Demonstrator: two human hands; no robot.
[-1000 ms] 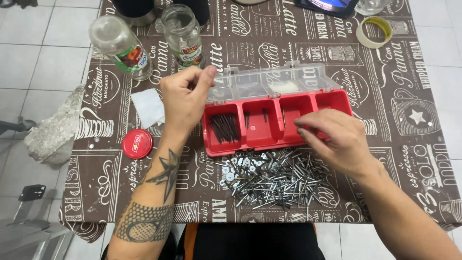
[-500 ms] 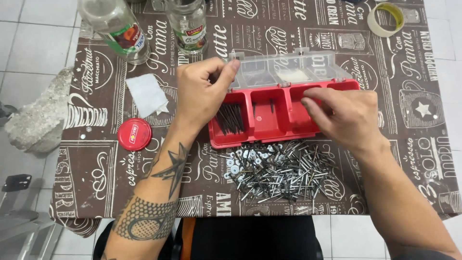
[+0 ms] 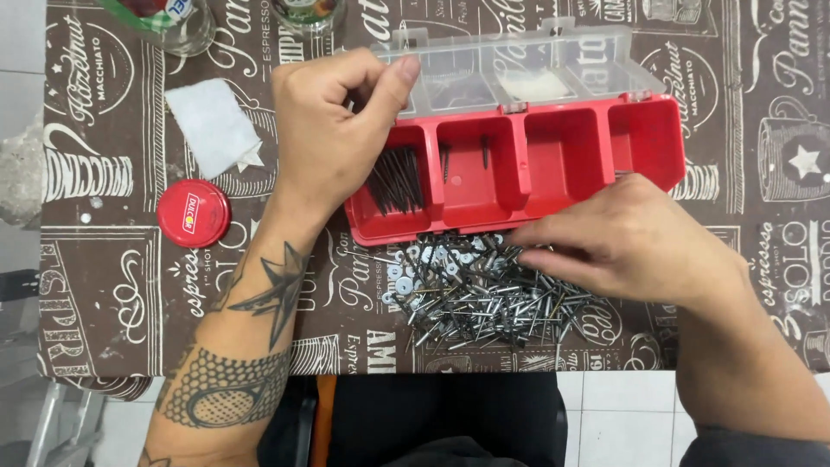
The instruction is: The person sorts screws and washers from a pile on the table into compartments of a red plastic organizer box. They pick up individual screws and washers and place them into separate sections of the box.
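Note:
A red organiser box [image 3: 648,143] with several compartments lies open on the table, its clear lid [image 3: 519,73] folded back. Dark nails [image 3: 398,182] fill the leftmost compartment. My left hand [image 3: 333,130] curls over the box's left back corner, with thumb and forefinger pinched at the lid's left edge. My right hand [image 3: 631,242] lies in front of the box, its fingertips down in a pile of silvery rivets and washers [image 3: 471,290]. Whatever is between those fingertips is hidden.
A brown printed tablecloth [image 3: 112,294] covers the table, whose front edge runs just below the pile. A red jar cap [image 3: 194,214] and a white paper scrap [image 3: 212,125] lie left of my forearm. Two glass jars [image 3: 164,17] stand at the back left.
My right hand has moved from the box's right compartments down to the pile in front. My left hand has stayed at the box's left end. The view has drawn closer.

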